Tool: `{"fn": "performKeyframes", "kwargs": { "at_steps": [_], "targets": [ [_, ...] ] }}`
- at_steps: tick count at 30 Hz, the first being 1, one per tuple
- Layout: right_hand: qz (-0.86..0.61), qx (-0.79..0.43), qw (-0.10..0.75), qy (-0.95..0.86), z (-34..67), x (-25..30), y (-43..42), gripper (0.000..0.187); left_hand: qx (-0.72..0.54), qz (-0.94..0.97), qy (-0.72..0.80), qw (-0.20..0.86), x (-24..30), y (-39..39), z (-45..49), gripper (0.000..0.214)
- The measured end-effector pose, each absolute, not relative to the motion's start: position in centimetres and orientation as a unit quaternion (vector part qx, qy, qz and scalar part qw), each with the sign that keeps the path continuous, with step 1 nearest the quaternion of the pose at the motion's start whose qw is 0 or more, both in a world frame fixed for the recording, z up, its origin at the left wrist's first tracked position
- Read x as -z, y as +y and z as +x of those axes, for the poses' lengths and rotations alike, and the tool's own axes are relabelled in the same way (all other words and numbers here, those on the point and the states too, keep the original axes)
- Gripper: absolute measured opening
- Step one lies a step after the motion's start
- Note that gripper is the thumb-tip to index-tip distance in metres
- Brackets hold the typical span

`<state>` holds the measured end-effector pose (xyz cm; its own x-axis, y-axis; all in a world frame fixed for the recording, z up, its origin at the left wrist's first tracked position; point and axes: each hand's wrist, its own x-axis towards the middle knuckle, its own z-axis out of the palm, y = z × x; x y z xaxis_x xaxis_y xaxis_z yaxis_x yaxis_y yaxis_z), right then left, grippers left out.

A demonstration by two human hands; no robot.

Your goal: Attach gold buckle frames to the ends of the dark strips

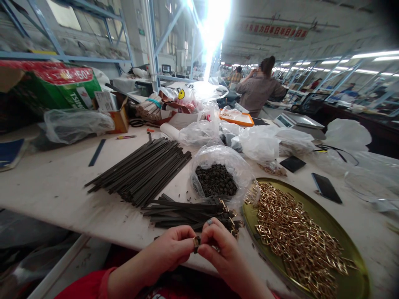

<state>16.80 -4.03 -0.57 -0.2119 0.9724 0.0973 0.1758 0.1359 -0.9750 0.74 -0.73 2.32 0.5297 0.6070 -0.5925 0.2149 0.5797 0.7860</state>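
Observation:
My left hand and my right hand meet at the table's front edge, both pinched on one small gold buckle held between their fingertips. A ring sits on a right finger. Just beyond the hands lies a short stack of dark straps with buckles fitted. A larger heap of plain dark straps lies farther left. A round brass tray at the right holds many loose gold buckles. An open plastic bag of small dark parts stands behind the finished stack.
Clear plastic bags, cartons, a scale and two dark phones crowd the far table. A person in a grey shirt stands beyond, back turned. Blue shelving frames line the left and right.

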Motion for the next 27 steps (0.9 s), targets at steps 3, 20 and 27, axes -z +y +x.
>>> {"fn": "performKeyframes", "kwargs": {
  "at_steps": [3, 20, 27],
  "targets": [
    [-0.45, -0.546, 0.419, -0.569, 16.9, 0.7, -3.8, 0.024, -0.133, 0.483, 0.479, 0.721, -2.4, -0.9, 0.9, 0.026],
    [-0.528, -0.433, 0.393, -0.615, 16.9, 2.4, -3.7, 0.011, -0.132, 0.653, 0.464, 0.585, -1.3, -0.5, 0.6, 0.021],
    [-0.562, -0.337, 0.477, -0.586, 15.7, 2.4, -3.9, 0.007, -0.126, 0.675, 0.465, 0.558, -2.0, -1.1, 0.4, 0.02]
  ]
}}
